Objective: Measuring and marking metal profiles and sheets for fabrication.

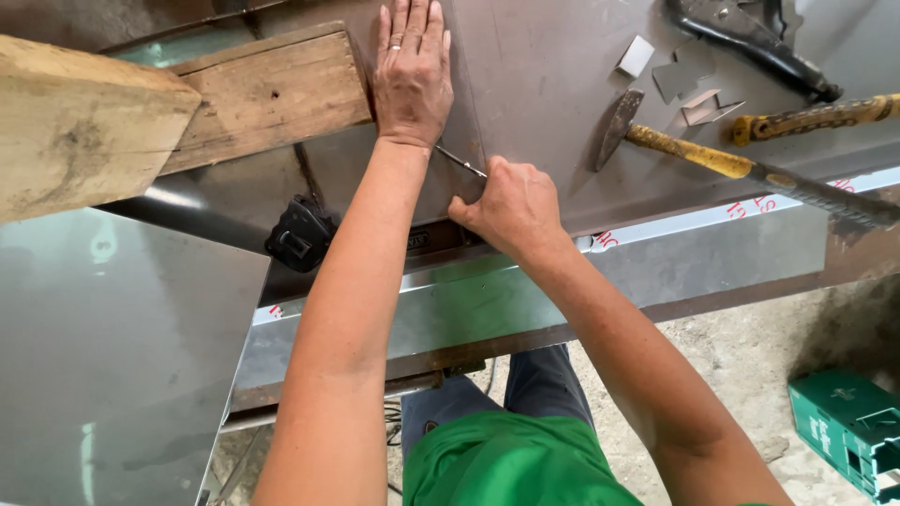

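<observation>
My left hand [412,70] lies flat, fingers together, pressing down on a dark metal sheet [544,84] on the workbench. A ring sits on one finger. My right hand [511,206] is closed around a thin metal scriber [461,162], whose point touches the sheet just below my left wrist. The sheet's near edge runs along a bent shiny metal strip [712,248].
A thick wooden beam [84,122] and plank [267,94] lie at the left. Two yellow-handled hammers [712,159] [816,117], locking pliers [750,42] and small metal offcuts [680,80] sit at the right. A black clamp [300,234], a large shiny sheet [112,365] and a green crate [848,426] are nearby.
</observation>
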